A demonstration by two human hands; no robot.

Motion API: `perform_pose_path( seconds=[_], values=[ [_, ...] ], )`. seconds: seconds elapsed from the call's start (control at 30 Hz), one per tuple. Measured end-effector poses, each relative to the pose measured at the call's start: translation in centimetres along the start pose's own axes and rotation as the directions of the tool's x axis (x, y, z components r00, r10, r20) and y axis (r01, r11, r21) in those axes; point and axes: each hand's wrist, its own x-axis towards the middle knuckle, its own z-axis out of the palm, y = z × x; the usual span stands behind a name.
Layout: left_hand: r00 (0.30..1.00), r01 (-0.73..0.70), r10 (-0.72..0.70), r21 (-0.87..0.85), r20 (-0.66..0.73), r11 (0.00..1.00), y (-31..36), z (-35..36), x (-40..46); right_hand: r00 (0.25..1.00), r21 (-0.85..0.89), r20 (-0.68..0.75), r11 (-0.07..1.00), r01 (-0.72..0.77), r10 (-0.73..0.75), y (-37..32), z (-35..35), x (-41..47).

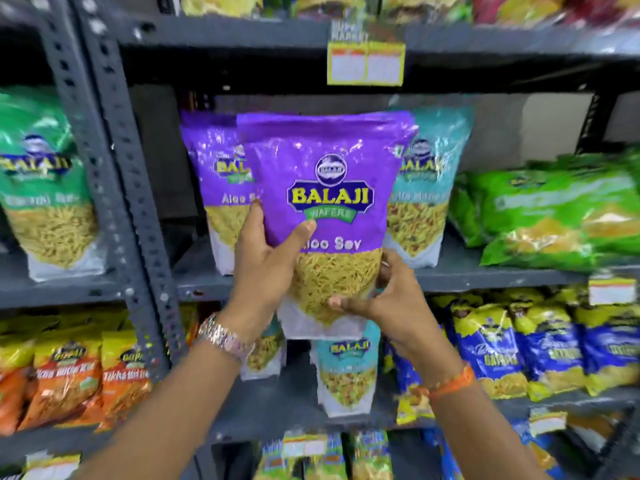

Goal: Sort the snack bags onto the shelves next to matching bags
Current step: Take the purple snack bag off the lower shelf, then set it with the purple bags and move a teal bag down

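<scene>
Purple plastic Aloo Sev snack bag (325, 188), upright, gripped by left hand (266, 268) and right hand (384, 303), sits just in front of matching purple bag (214, 174) on grey metal shelf (485, 275).

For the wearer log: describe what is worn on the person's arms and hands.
Both forearms are bare, with no sleeves in view. The left hand has a silver-toned metal link watch on its wrist. The right hand has an orange thread band on its wrist. No gloves.

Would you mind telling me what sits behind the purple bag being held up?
Behind the held purple bag stand a matching purple bag and a teal bag on the shelf. Anything between them is covered.
</scene>
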Motion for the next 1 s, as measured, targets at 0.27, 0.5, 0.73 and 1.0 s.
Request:
perform_pose_path(
  seconds=[0.27,0.5,0.73,1.0],
  values=[
    [0.998,0.069,-0.067,0.137,-0.017,0.988,0.1,3.3,9.2,0.998,-0.034,0.031,0.998,0.059,-0.058,-2.4,-0.7,8.2],
    [0.986,0.165,-0.154,0.263,-0.060,0.951,-2.4,4.2,10.8,1.000,-0.127,0.006,0.992,0.028,-0.027,0.9,-0.3,11.3],
    [0.981,0.160,-0.108,0.355,-0.162,0.921,-4.4,4.4,11.1,0.998,-0.077,-0.024,0.996,0.055,-0.057,3.1,0.3,12.5],
    [0.987,0.105,-0.039,0.429,-0.159,0.897,-4.4,4.4,9.7,0.993,-0.214,-0.019,0.971,0.110,-0.116,3.0,0.6,12.0]
  ],
)
